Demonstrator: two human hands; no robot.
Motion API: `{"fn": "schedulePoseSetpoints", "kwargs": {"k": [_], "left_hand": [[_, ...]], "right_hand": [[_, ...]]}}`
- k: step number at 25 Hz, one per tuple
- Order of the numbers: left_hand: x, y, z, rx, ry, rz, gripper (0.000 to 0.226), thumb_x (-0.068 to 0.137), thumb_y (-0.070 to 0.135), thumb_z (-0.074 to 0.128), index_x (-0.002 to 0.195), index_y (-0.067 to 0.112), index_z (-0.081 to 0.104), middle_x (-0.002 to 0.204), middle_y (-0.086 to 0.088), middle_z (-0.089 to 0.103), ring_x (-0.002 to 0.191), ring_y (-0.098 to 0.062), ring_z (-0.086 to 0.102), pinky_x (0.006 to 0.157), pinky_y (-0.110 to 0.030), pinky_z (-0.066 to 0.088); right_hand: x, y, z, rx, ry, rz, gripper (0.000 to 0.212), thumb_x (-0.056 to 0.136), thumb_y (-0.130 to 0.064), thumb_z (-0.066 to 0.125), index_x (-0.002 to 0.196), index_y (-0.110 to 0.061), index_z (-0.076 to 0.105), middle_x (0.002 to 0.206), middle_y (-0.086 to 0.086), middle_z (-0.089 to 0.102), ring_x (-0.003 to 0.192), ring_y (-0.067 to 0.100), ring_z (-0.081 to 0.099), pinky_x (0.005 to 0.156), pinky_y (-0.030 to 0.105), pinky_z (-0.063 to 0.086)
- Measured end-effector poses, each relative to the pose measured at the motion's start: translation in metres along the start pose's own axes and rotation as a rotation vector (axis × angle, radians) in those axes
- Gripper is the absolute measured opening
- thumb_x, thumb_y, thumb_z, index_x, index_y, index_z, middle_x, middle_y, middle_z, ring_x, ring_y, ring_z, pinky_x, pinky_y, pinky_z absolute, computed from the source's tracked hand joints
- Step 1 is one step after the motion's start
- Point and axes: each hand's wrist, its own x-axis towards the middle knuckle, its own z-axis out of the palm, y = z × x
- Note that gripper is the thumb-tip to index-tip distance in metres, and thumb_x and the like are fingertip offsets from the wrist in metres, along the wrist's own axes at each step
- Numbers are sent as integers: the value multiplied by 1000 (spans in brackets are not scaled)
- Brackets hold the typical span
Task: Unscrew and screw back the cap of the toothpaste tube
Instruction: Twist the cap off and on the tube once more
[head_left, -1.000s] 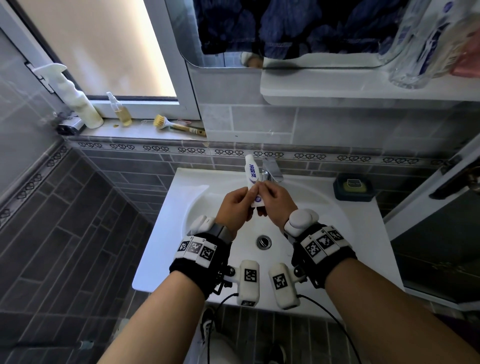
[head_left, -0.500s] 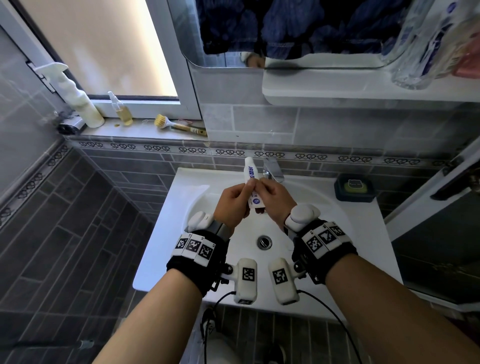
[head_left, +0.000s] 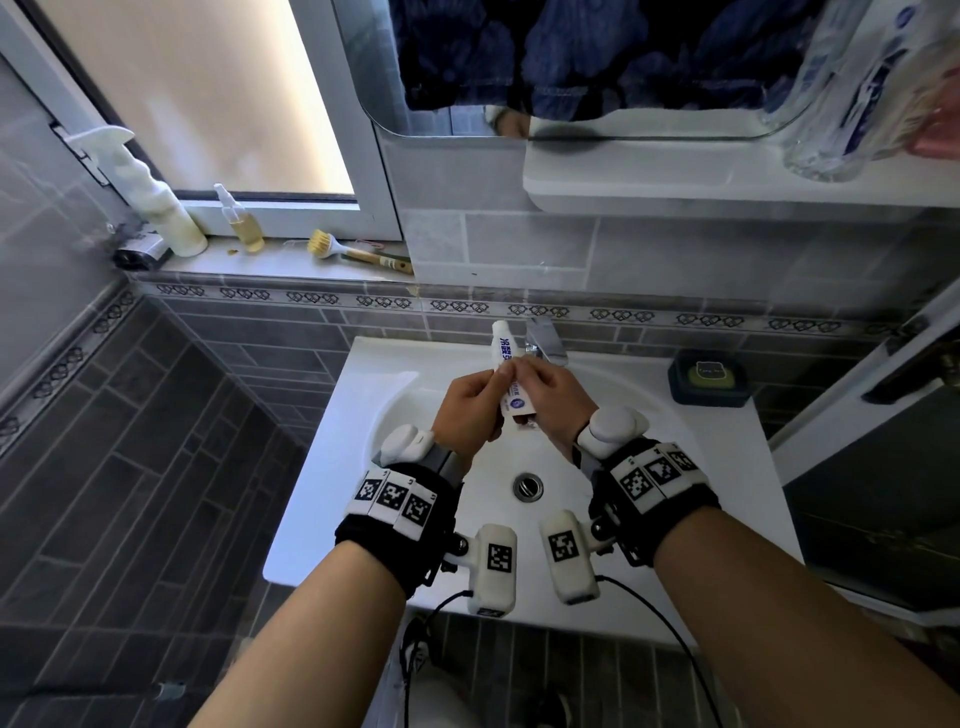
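Head view: the toothpaste tube (head_left: 508, 376) is gripped between the left hand (head_left: 467, 410) and right hand (head_left: 556, 402), fingers curled round it from both sides, above the sink (head_left: 675, 467).

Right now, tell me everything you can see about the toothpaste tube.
The tube is white, soft-looking plastic with blue lettering along its side and a round blue mark near its lower end. It is held over the sink, nearly upright, tilted a little. The left hand and right hand both grip its middle. The cap end cannot be made out; something dark shows at the bottom between the hands.
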Motion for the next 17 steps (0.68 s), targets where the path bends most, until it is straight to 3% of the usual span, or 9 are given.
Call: {"fn": "schedulePoseSetpoints", "kwargs": {"k": [5, 7, 10, 13, 17], "left_hand": [[1, 1, -3, -71, -32, -28, 30, 100, 26, 53, 88, 1, 62, 72, -21, 59, 63, -29, 46, 46, -25, 31], [3, 1, -7, -82, -59, -30, 26, 98, 23, 55, 82, 5, 61, 72, -20, 58, 63, -28, 48, 45, -25, 29], [3, -3, -8, -70, -67, -52, 25, 97, 22, 55, 78, 8, 60, 69, -17, 55, 64, -27, 46, 46, -24, 28], [7, -2, -1, -85, -63, -55, 27, 98, 25, 53, 81, 6, 62, 63, -9, 57, 56, -22, 43, 44, -24, 31], [13, 3, 8, -25, -38, 10, 42, 101, 37, 48, 92, 1, 67, 66, -14, 59, 52, -23, 46, 42, -24, 34]], "right_hand": [[-4, 2, -3, -30, -12, 5, 25, 100, -38, 47, 91, -23, 65, 72, 4, 68, 62, 19, 62, 50, 29, 51], [-3, 1, 0, 16, -10, 48, 27, 100, -40, 46, 90, -21, 62, 75, 8, 68, 66, 23, 66, 52, 34, 53], [2, 1, 2, -85, -3, 15, 30, 101, -37, 46, 86, -14, 58, 79, 14, 66, 76, 33, 68, 69, 49, 58], [6, 0, -4, -122, 37, -22, 32, 99, -37, 48, 85, -10, 56, 85, 21, 67, 81, 39, 68, 71, 51, 57], [12, -4, -13, -140, 32, -52, 27, 99, -39, 48, 83, -21, 60, 75, 2, 66, 66, 15, 68, 59, 36, 56]]}}
